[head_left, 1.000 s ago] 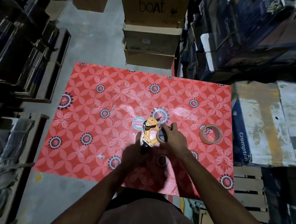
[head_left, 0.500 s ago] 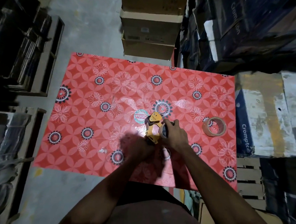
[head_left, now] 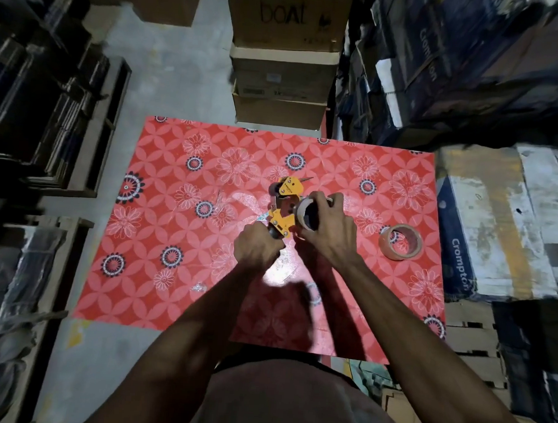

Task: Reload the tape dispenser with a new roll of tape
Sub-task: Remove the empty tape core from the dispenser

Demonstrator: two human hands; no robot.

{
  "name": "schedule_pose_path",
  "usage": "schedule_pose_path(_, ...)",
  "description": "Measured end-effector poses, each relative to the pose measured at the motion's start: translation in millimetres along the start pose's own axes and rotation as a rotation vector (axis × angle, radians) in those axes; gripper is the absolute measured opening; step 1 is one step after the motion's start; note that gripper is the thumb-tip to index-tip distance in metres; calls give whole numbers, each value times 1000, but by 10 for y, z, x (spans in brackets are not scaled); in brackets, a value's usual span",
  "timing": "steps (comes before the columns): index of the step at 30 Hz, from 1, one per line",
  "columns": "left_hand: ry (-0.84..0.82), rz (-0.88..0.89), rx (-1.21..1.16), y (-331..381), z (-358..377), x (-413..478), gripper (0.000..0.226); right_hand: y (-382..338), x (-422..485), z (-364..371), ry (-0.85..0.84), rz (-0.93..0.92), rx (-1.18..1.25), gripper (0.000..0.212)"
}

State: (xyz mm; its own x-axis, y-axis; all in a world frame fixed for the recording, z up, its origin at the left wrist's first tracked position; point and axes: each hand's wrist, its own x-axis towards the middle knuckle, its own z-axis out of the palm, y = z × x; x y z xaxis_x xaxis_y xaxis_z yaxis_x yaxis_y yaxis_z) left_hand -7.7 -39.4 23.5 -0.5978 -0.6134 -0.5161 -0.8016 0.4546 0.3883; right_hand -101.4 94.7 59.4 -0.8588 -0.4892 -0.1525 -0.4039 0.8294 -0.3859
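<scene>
Left hand (head_left: pixel 256 249) has steadied since a sec ago, blur gone. Its fingers are curled tight round the handle of the tape dispenser (head_left: pixel 284 208), held just over the table (head_left: pixel 157 295). Right hand (head_left: pixel 329 236) wraps fingers + thumb round a tape roll (head_left: pixel 305 212) at the dispenser's side. Second roll (head_left: pixel 399 242) lies apart, right. Roll prob light, stiff core, tacky — grip the outer rim; dispenser by the handle, away from the cutter end.

The left hand (head_left: pixel 259 245) hides the dispenser's handle; the right hand (head_left: pixel 330 233) covers much of its roll (head_left: pixel 304 212).
</scene>
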Motion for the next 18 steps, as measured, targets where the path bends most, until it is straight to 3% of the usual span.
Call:
schedule_pose_path(3, 41, -79, -25, -165, -39, 32, 23, -114, -56, -236, 188, -53, 60, 74)
schedule_pose_path(6, 60, -149, -99, -297, -50, 40, 19, -119, -96, -468, 260, -69, 72, 77)
schedule_pose_path(12, 36, -95, -182, -98, -53, -109, 13, 120, -172, -389, 163, 24, 56, 79)
schedule_pose_path(18, -32, 21, -258, 105, -34, -292, 13, 569, -158, -125, -34, 307, 118, 93)
